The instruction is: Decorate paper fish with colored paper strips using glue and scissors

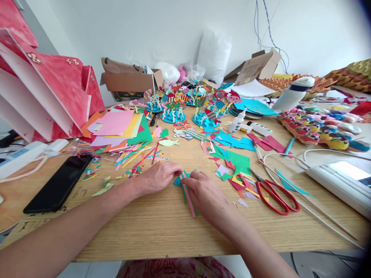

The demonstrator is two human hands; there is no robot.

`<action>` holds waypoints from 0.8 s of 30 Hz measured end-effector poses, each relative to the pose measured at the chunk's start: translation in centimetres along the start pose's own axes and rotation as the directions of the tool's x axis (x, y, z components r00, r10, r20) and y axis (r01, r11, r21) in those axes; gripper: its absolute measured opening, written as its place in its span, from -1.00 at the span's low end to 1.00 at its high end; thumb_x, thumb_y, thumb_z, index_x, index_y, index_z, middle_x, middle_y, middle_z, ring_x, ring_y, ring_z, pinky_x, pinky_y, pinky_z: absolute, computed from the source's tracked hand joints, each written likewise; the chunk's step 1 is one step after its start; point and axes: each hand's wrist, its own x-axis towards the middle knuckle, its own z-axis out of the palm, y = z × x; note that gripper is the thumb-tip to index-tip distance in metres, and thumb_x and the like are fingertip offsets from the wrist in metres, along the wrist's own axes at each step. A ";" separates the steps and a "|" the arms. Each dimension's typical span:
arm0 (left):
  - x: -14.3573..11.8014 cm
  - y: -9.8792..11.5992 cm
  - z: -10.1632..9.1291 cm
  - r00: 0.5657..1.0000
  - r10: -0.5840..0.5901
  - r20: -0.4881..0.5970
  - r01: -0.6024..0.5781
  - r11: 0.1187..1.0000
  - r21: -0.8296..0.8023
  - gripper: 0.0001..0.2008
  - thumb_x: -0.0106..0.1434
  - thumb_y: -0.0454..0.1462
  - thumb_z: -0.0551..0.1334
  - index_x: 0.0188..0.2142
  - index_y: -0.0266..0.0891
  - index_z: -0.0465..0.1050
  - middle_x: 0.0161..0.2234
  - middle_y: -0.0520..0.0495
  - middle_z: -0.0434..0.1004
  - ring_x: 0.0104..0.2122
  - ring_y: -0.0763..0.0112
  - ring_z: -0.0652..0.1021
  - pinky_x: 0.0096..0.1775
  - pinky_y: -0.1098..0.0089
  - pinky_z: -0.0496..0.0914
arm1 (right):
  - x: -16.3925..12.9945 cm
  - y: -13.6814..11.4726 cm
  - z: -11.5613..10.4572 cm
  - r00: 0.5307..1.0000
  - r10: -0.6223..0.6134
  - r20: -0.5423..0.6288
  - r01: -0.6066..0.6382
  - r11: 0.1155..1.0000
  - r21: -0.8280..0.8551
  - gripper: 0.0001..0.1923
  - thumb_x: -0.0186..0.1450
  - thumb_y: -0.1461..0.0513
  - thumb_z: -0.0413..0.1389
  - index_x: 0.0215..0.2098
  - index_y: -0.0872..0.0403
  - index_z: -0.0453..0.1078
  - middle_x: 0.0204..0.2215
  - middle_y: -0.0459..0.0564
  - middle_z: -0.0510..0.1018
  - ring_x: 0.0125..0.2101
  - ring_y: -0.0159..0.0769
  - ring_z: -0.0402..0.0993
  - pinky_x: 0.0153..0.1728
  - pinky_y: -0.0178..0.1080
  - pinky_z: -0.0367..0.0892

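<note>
A wooden table (162,227) fills the frame, messy with cut paper. In the middle, the left hand (158,177) and right hand (207,195) both press down on a small blue paper fish (177,181), fingers bent and pinching thin strips (188,197) — pink and green — laid across it. The strips stick out long and untrimmed, so the fish looks half done. Red scissors (276,197) lie to the right.

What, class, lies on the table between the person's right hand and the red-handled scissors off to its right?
Between the right hand and the red-handled scissors lie only flat paper scraps, red, yellow and pale, on the wooden table. Nothing upright stands there. Both hands, left hand too, rest on the blue paper fish with strips.
</note>
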 end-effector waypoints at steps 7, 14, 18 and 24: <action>-0.1 0.1 0.0 0.999 0.015 0.032 -0.015 1.000 0.008 -0.73 0.11 -0.51 -0.03 -0.32 -0.28 0.37 -0.36 -0.02 0.47 -0.32 0.47 0.43 -0.26 0.49 0.29 | 0.8 0.0 0.4 1.000 -0.018 0.007 0.019 0.996 -0.087 -0.86 0.18 0.33 0.01 -0.36 0.06 0.40 -0.47 -0.05 0.41 -0.41 -0.34 0.32 -0.42 -0.35 0.13; 0.0 0.1 0.2 0.999 0.021 0.043 -0.022 0.999 0.033 -0.73 0.12 -0.52 -0.05 -0.32 -0.29 0.36 -0.35 -0.03 0.46 -0.31 0.47 0.43 -0.24 0.49 0.28 | 0.6 0.1 0.7 1.000 -0.026 0.013 0.027 0.994 -0.104 -0.85 0.18 0.35 -0.01 -0.35 0.07 0.39 -0.45 -0.03 0.41 -0.41 -0.33 0.31 -0.38 -0.34 0.12; 0.0 0.1 0.2 0.999 0.027 0.043 -0.029 0.999 0.045 -0.77 0.15 -0.49 -0.03 -0.33 -0.29 0.35 -0.36 -0.02 0.45 -0.32 0.47 0.42 -0.24 0.49 0.27 | 0.2 -0.2 0.7 0.999 -0.028 0.016 0.029 0.995 -0.096 -0.81 0.17 0.36 -0.02 -0.30 0.06 0.38 -0.42 -0.03 0.41 -0.40 -0.32 0.30 -0.33 -0.33 0.12; 0.1 0.4 -0.1 0.999 0.020 0.049 -0.023 0.999 0.045 -0.80 0.18 -0.46 -0.02 -0.35 -0.29 0.35 -0.40 -0.01 0.43 -0.36 0.48 0.41 -0.26 0.49 0.28 | -0.5 -0.6 0.1 0.999 0.030 0.024 -0.028 0.997 -0.067 -0.77 0.19 0.38 -0.06 -0.28 0.05 0.37 -0.38 -0.02 0.42 -0.36 -0.33 0.31 -0.37 -0.35 0.13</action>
